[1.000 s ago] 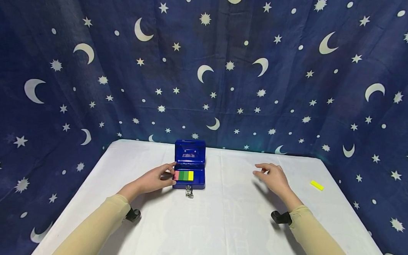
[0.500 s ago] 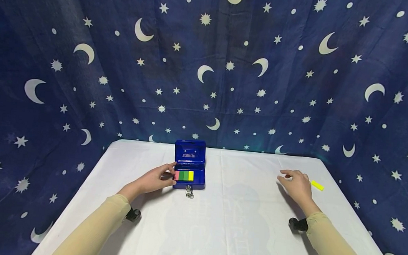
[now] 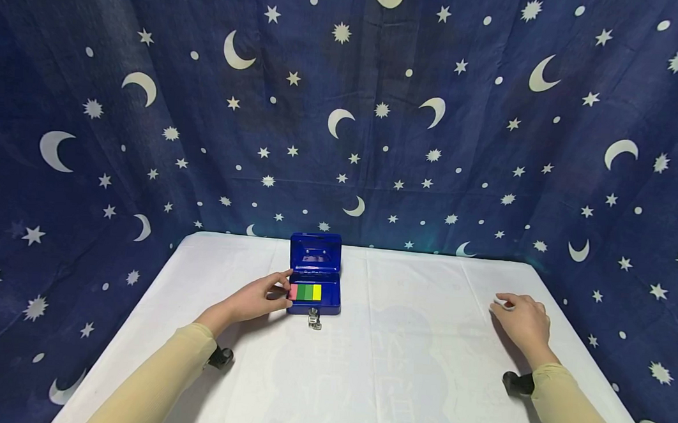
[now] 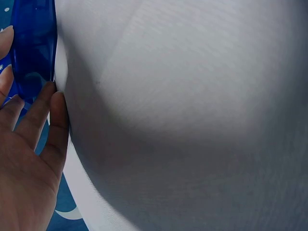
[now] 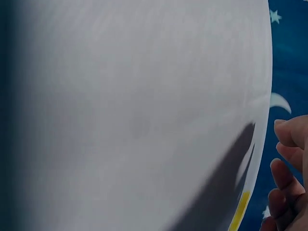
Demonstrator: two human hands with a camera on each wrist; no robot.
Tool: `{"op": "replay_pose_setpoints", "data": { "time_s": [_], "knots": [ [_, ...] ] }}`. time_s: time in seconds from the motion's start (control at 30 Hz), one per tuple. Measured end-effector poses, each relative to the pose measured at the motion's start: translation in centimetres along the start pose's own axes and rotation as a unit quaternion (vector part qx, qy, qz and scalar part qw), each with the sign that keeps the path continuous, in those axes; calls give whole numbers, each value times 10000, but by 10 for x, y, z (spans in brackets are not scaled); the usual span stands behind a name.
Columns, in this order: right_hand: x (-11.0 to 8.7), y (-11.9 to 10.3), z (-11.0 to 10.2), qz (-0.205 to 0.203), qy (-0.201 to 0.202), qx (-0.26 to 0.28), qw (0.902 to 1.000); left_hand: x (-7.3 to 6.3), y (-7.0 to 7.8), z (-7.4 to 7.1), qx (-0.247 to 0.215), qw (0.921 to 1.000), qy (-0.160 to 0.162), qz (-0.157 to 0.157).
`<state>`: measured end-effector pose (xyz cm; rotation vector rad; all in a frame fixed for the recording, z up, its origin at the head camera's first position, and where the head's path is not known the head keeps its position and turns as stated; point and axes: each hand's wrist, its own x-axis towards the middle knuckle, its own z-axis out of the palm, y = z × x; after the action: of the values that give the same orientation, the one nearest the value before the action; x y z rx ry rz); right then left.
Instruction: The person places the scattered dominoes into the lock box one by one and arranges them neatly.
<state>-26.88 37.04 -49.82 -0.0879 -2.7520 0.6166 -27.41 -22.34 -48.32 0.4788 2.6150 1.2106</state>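
Note:
A blue metal box [image 3: 331, 294] stands on the table with its lid [image 3: 316, 252] raised. Inside lie flat coloured blocks side by side: a pink block [image 3: 293, 291], green blocks [image 3: 305, 292] and a yellow block [image 3: 317, 292]. My left hand [image 3: 254, 296] touches the box's left side, thumb near the front corner and fingers extended along it. My right hand [image 3: 524, 320] is over the right part of the table, fingers loosely bent, nothing between thumb and fingers. Below it, a loose yellow block [image 5: 239, 211] shows in the right wrist view; in the head view the hand hides it.
A silver lock piece [image 3: 313, 319] sits at the box's front. White cloth covers the table [image 3: 411, 368], and a dark blue curtain [image 3: 376, 156] with moons and stars rises behind and along the sides.
My right hand has moved right across the table and now covers the loose yellow block in the head view. My left hand and the box have stayed in place.

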Motion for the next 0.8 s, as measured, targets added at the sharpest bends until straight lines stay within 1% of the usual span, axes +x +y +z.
{"op": "replay_pose_setpoints", "data": {
  "time_s": [0.17,0.4,0.63,0.8],
  "knots": [
    [-2,14,-6,313,-73,-143,9994,1,-2,0,19,10000,13,57],
    [-4,30,-11,626,-203,-270,9975,2,-2,0,73,9999,31,-89],
    [-3,35,-19,948,-361,-186,9947,1,-2,0,55,10000,4,-41],
    [-1,37,-23,1292,-502,-177,9902,1,-2,0,55,10000,4,48]
  ]
}}
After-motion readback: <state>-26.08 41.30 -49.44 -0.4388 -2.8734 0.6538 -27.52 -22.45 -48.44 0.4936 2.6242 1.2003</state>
